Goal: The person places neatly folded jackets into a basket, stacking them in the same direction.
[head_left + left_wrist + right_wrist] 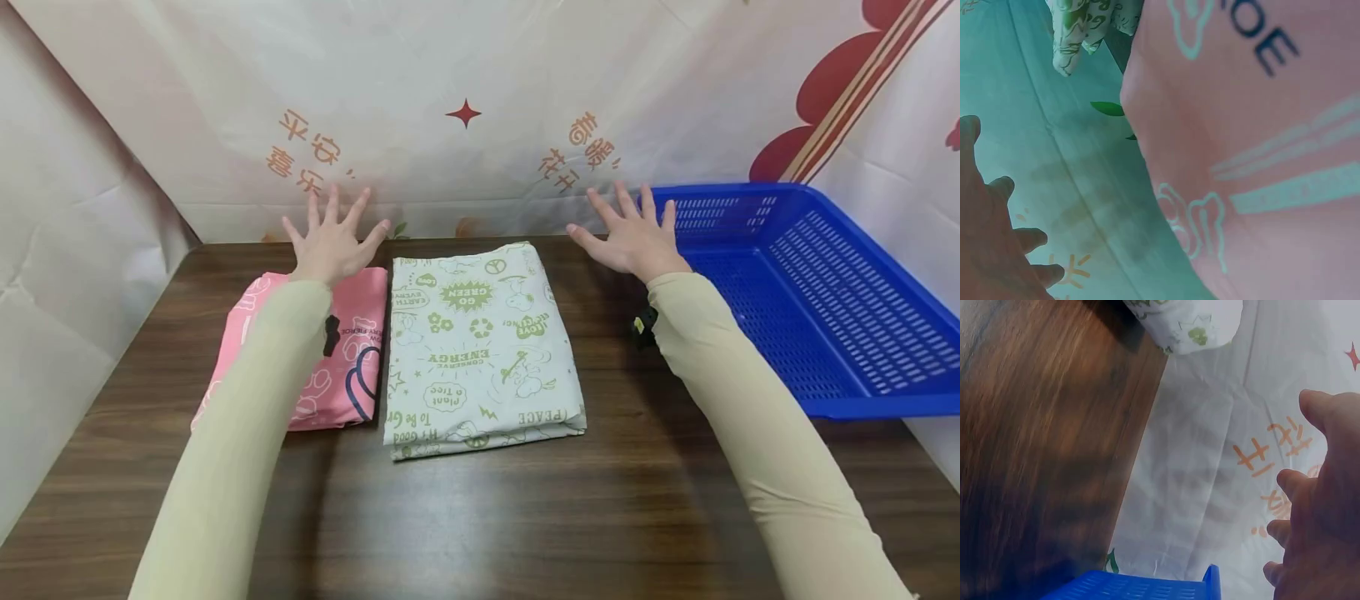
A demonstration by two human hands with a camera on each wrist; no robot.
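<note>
In the head view, a folded pink cloth (337, 367) with white and dark prints lies at the left, and a folded white cloth with green prints (480, 350) lies beside it. My left hand (330, 242) is held over the pink cloth's far edge, fingers spread, holding nothing. My right hand (633, 237) has its fingers spread near the blue basket's left side, also holding nothing. The left wrist view shows the pink cloth (1260, 137) close up and the left hand (997, 231) at its edge. The right hand (1329, 494) shows in the right wrist view.
A blue plastic basket (810, 406) with perforated walls stands at the right of the brown wooden table (480, 533). Behind the table hangs a white printed sheet (450, 50) with red and orange patterns. A small dark object (643, 327) shows beside the right wrist.
</note>
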